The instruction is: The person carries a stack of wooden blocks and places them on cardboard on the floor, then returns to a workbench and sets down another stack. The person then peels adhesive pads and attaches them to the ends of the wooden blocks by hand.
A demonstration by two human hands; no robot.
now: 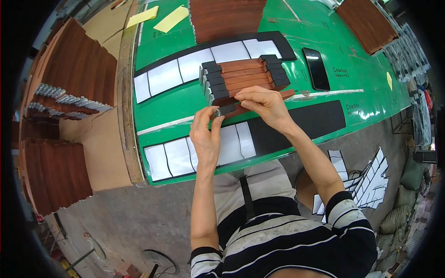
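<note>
A stack of reddish-brown wooden pieces (245, 74) with black pads on both ends lies on the green table (171, 109). At its near side, my left hand (206, 134) pinches a small black pad (225, 110) at the left end of a brown piece. My right hand (265, 105) is beside the stack's near edge, thumb and fingertips pressed together; what they hold, if anything, is too small to make out. Below my hands lies a black strip (296, 127) with white backing sections (178, 157), partly covered by my left hand and forearm. Another such strip (194, 62) lies behind the stack.
A phone (316, 69) lies right of the stack. More brown stacks stand at the back (227, 18), upper right (367, 25) and left (81, 62). Yellow papers (171, 18) lie at the upper left. Discarded white-and-black sheets (371, 180) lie below the table's right side.
</note>
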